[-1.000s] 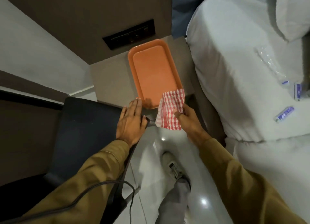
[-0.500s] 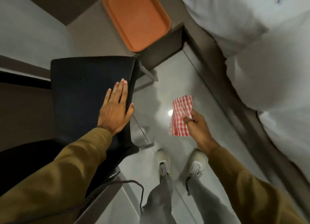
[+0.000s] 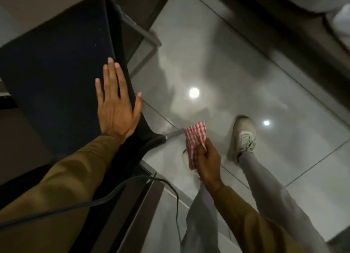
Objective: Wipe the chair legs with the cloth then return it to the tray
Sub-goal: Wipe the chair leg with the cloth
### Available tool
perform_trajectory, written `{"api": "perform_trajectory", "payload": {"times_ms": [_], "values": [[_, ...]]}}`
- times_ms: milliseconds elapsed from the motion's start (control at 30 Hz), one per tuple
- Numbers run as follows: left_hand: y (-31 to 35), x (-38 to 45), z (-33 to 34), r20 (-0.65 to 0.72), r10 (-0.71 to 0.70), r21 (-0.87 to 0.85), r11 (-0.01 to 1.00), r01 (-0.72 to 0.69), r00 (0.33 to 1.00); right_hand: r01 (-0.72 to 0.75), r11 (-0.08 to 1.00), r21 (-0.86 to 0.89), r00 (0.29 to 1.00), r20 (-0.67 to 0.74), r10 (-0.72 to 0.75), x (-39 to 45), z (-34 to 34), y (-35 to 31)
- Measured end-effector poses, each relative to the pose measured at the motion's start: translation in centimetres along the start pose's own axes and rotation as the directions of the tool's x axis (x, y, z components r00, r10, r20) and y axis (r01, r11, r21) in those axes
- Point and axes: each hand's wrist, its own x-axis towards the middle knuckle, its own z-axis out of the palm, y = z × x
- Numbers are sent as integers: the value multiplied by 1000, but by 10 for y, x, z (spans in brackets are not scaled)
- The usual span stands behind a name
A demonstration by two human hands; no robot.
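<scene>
Checked cloth [image 3: 195,139] bunched against metal chair leg [image 3: 173,133]

Glossy grey tiled floor [image 3: 236,67] with dark grout lines running diagonally. Two round ceiling-light reflections on the tiles, a large one [image 3: 194,92] near centre, a smaller one [image 3: 266,122] to its right. Dark baseboard strip [image 3: 269,23] crosses the upper right, white bedding [image 3: 341,23] past it at the right edge. Pale wall [image 3: 37,4] upper left. Black cable [image 3: 132,184] crosses the lower left. Dim lighting, edges blurred.
</scene>
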Motion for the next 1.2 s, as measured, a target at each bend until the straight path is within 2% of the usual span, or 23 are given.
{"api": "perform_trajectory", "payload": {"times_ms": [100,233,300,400,500,567,767,833,900,933,1000,1033,1100,1167,1200], "values": [[-2,-2,15,-30,49,11,999,-48,998,-51,995,86,998,-16,53,-12,23,12],[-5,-2,35,-56,71,9,997,-71,996,-22,985,171,999,-27,27,-11,43,12],[-6,-1,44,-78,81,-1,997,-81,994,1,976,220,999,52,-12,-11,53,9],[-7,1,52,-139,86,-57,994,-95,987,-18,962,271,965,255,-54,-12,72,3],[-8,1,59,-198,93,-116,986,-118,976,15,979,204,945,317,-80,-9,88,8],[-8,1,62,-224,95,-142,981,-129,970,83,986,146,954,276,-121,-3,92,19],[-8,2,67,-266,89,-181,973,-141,960,131,990,49,970,199,-138,35,99,51],[-8,2,68,-277,90,-188,971,-146,957,114,993,16,973,202,-115,52,101,61],[-8,3,69,-291,90,-187,971,-149,952,57,997,54,976,208,-67,74,106,71],[-8,3,70,-299,88,-188,971,-149,950,-34,992,121,981,195,10,87,108,72],[-9,3,73,-310,92,-192,969,-157,946,-213,967,139,970,145,193,109,109,73],[-10,3,74,-316,97,-189,969,-163,944,-240,964,117,962,160,220,115,110,77],[-11,4,75,-321,105,-173,971,-167,941,-215,974,73,956,218,195,114,112,75],[-10,4,74,-312,105,-163,973,-162,944,-112,992,-57,959,254,123,98,109,68],[-10,3,73,-307,104,-161,974,-159,946,-82,995,-63,953,288,97,88,105,63]]}}
